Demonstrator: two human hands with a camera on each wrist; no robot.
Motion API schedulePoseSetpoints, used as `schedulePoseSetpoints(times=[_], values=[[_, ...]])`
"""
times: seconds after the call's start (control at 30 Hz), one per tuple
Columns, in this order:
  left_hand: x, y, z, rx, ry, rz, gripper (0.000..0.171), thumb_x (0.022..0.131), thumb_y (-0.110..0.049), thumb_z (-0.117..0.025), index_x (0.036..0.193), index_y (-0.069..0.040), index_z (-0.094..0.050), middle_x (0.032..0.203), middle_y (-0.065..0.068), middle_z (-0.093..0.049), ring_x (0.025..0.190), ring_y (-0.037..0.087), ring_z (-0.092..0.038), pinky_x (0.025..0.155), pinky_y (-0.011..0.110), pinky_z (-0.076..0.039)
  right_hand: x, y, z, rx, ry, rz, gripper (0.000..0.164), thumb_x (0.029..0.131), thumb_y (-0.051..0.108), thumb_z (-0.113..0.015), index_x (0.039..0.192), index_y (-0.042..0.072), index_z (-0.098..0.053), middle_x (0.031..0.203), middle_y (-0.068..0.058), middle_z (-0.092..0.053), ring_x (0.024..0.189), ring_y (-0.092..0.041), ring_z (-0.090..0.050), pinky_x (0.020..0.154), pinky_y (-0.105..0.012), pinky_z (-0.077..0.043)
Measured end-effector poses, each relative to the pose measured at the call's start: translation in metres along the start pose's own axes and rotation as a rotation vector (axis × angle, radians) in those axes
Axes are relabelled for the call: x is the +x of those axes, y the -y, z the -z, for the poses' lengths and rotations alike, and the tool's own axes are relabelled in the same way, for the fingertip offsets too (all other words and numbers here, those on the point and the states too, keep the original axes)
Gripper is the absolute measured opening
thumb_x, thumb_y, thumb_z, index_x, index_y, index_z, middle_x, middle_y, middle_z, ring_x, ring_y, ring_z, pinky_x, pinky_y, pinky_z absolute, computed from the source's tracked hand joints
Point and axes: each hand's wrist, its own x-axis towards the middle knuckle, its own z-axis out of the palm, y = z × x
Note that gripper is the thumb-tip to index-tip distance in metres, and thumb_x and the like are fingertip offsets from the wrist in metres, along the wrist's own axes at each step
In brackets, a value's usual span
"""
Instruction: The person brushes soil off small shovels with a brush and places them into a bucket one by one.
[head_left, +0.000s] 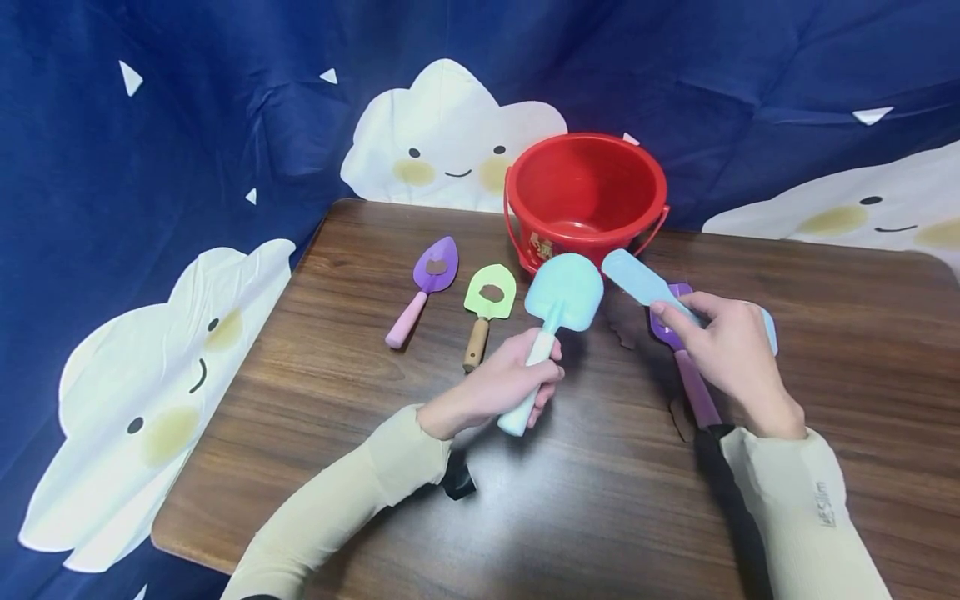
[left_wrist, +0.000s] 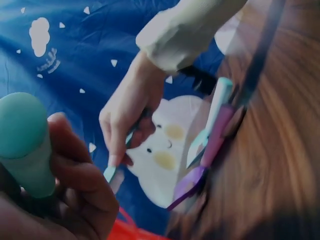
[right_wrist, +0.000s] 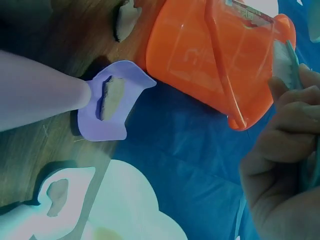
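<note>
My left hand (head_left: 517, 375) grips the white handle of a mint-green toy shovel (head_left: 566, 292), its blade raised before the bucket. In my right hand (head_left: 731, 350) is a light blue flat-bladed tool (head_left: 637, 279), pinched between thumb and fingers and pointing toward the bucket. Beneath that hand a purple shovel (head_left: 701, 392) lies on the table, partly hidden. Beside it, another pale blue tool (right_wrist: 75, 195) shows in the right wrist view, with a brown patch on its head. The red bucket (head_left: 532, 233) stands upright behind both hands.
Left on the wooden table (head_left: 315, 400) lie a purple trowel (head_left: 446, 254) with a pink handle and a green trowel (head_left: 476, 304) with a wooden handle, each with a brown patch. A brown flat piece (right_wrist: 127, 20) lies near the bucket. Blue cloud-print cloth (head_left: 225, 108) hangs behind.
</note>
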Motion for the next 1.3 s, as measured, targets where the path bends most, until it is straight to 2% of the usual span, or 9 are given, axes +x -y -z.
schedulePoseSetpoints(times=[0.1, 0.27, 0.33, 0.5, 0.7, 0.8, 0.97, 1.17, 1.3], values=[[0.001, -0.005, 0.007, 0.161, -0.073, -0.068, 0.022, 0.085, -0.004, -0.049, 0.106, -0.008, -0.045, 0.057, 0.003, -0.048, 0.045, 0.015, -0.047, 0.043, 0.024, -0.043, -0.001, -0.001, -0.001, 0.013, -0.043, -0.013, 0.028, 0.087, 0.034, -0.069, 0.092, 0.007, -0.074, 0.061, -0.007, -0.064, 0.053, -0.005, -0.044, 0.049, -0.022, -0.032], [0.003, -0.019, 0.023, 0.678, -0.256, -0.239, 0.021, 0.084, -0.014, -0.055, 0.104, -0.015, -0.054, 0.065, -0.001, -0.054, 0.056, 0.011, -0.052, 0.055, 0.024, -0.044, -0.001, 0.0, 0.002, 0.051, -0.1, -0.037, 0.025, 0.086, 0.033, -0.071, 0.09, 0.009, -0.075, 0.065, -0.007, -0.066, 0.052, -0.004, -0.04, 0.048, -0.022, -0.029], [0.006, -0.028, 0.028, 0.801, -0.325, -0.266, 0.019, 0.084, -0.018, -0.055, 0.103, -0.017, -0.055, 0.068, -0.001, -0.054, 0.06, 0.013, -0.052, 0.056, 0.026, -0.044, 0.0, 0.0, 0.003, 0.057, -0.108, -0.046, 0.026, 0.086, 0.034, -0.071, 0.09, 0.009, -0.075, 0.065, -0.007, -0.066, 0.052, -0.005, -0.039, 0.048, -0.023, -0.028], [0.015, -0.05, 0.04, 0.859, -0.438, -0.25, 0.023, 0.084, -0.019, -0.056, 0.105, -0.015, -0.052, 0.073, 0.002, -0.052, 0.063, 0.016, -0.05, 0.054, 0.028, -0.043, 0.001, -0.001, 0.006, 0.056, -0.129, -0.04, 0.026, 0.086, 0.034, -0.071, 0.091, 0.008, -0.075, 0.063, -0.002, -0.064, 0.052, -0.003, -0.039, 0.049, -0.022, -0.028], [0.026, -0.068, 0.049, 0.929, -0.516, -0.245, 0.032, 0.085, -0.021, -0.06, 0.113, -0.011, -0.049, 0.085, 0.003, -0.051, 0.067, 0.017, -0.052, 0.055, 0.028, -0.047, 0.0, -0.003, 0.009, 0.061, -0.155, -0.034, 0.027, 0.085, 0.032, -0.072, 0.092, 0.007, -0.075, 0.056, 0.032, -0.045, 0.051, -0.001, -0.035, 0.048, -0.021, -0.026], [0.031, -0.072, 0.051, 1.014, -0.516, -0.238, 0.039, 0.086, -0.022, -0.061, 0.12, -0.009, -0.049, 0.095, 0.005, -0.05, 0.071, 0.017, -0.053, 0.057, 0.028, -0.048, 0.0, -0.003, 0.01, 0.066, -0.153, -0.037, 0.028, 0.085, 0.033, -0.072, 0.092, 0.006, -0.075, 0.056, 0.039, -0.041, 0.052, 0.0, -0.036, 0.049, -0.02, -0.027], [0.04, -0.074, 0.052, 1.178, -0.529, -0.297, 0.047, 0.09, -0.018, -0.058, 0.134, -0.011, -0.044, 0.11, 0.009, -0.052, 0.073, 0.018, -0.057, 0.057, 0.029, -0.051, 0.0, -0.004, 0.01, 0.067, -0.154, -0.037, 0.028, 0.085, 0.033, -0.072, 0.093, 0.007, -0.075, 0.057, 0.04, -0.042, 0.052, 0.001, -0.036, 0.049, -0.019, -0.028], [0.049, -0.074, 0.056, 1.308, -0.58, -0.36, 0.042, 0.088, -0.016, -0.063, 0.126, -0.012, -0.048, 0.111, 0.009, -0.058, 0.074, 0.023, -0.062, 0.059, 0.033, -0.054, 0.0, -0.004, 0.009, 0.065, -0.142, -0.041, 0.028, 0.085, 0.033, -0.072, 0.093, 0.006, -0.075, 0.057, 0.038, -0.043, 0.052, 0.001, -0.036, 0.049, -0.02, -0.028], [0.051, -0.077, 0.058, 1.317, -0.588, -0.355, 0.039, 0.085, -0.019, -0.069, 0.12, -0.011, -0.053, 0.107, 0.008, -0.06, 0.076, 0.021, -0.062, 0.062, 0.033, -0.057, 0.001, -0.002, 0.008, 0.065, -0.127, -0.034, 0.027, 0.085, 0.032, -0.072, 0.093, 0.007, -0.075, 0.061, 0.016, -0.061, 0.053, 0.0, -0.039, 0.049, -0.02, -0.029]])
